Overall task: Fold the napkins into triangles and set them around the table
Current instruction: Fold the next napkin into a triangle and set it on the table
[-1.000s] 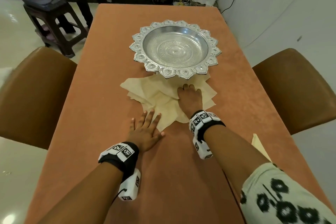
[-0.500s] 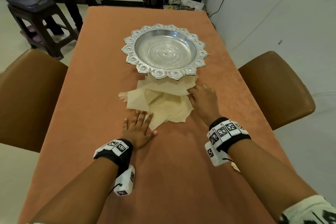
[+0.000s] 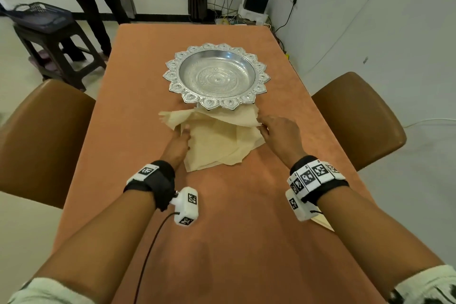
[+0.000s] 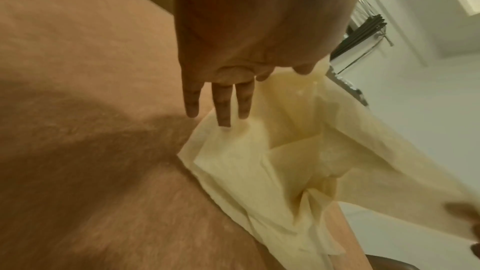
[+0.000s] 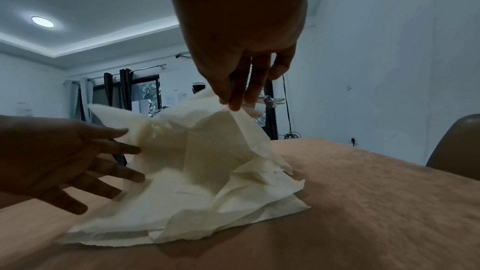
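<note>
Item: paper napkins [image 3: 217,140], loose pile. My right hand [image 3: 278,131] pinches the top sheet's edge; my left hand [image 3: 176,145], fingers straight, steadies it. Step: separating one. Next, I judge: lay flat, fold diagonally.

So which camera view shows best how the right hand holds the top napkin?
The right wrist view: the right hand pinches the lifted top napkin at its fingertips. The head view shows that hand from above, hiding the pinch. The left wrist view shows only a blurred edge of it.

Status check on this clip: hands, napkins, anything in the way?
Right hand pinching top napkin, lifting its edge. Left hand open, fingers against the napkin pile. Silver tray overhangs pile's far edge.
</note>
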Demonstrator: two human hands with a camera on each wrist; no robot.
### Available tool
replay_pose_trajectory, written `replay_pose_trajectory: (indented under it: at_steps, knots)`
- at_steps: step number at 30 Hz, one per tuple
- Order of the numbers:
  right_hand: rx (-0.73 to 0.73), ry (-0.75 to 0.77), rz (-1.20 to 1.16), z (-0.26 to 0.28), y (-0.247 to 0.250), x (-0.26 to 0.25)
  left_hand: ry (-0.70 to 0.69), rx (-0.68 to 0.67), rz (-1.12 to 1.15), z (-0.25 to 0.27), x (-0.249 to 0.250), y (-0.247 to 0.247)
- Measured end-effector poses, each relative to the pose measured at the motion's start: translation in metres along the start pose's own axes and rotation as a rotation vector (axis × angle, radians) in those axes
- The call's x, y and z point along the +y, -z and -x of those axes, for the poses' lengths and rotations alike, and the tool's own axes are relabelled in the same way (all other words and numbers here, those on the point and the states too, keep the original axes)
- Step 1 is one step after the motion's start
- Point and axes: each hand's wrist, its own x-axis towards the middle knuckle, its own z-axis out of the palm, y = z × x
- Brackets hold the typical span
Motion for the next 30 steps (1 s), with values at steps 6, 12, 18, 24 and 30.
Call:
replay_pose_trajectory:
  at_steps: [6,12,18,24,30]
  knots:
    - [0.182,0.141,-0.027,0.021,0.005,-0.004,0.063,-0.061,-0.23,-0.02,-0.015,0.003]
    - [0.085,0.141,0.058,0.038,0.0,0.009,0.071,-0.064,-0.317,-0.01,-0.033,0.007]
    - [0.053,0.242,0.032,0.049,-0.005,0.006,-0.356,0.161,-0.711,0.056,-0.015,-0.004]
    - [0.031,0.35,-0.002,0.06,-0.011,-0.001,-0.891,0.221,-1.196,0.057,-0.018,-0.015]
    - [0.154,0.411,-0.073,0.065,-0.008,0.003,-0.882,0.256,-1.38,0.021,0.002,-0.01]
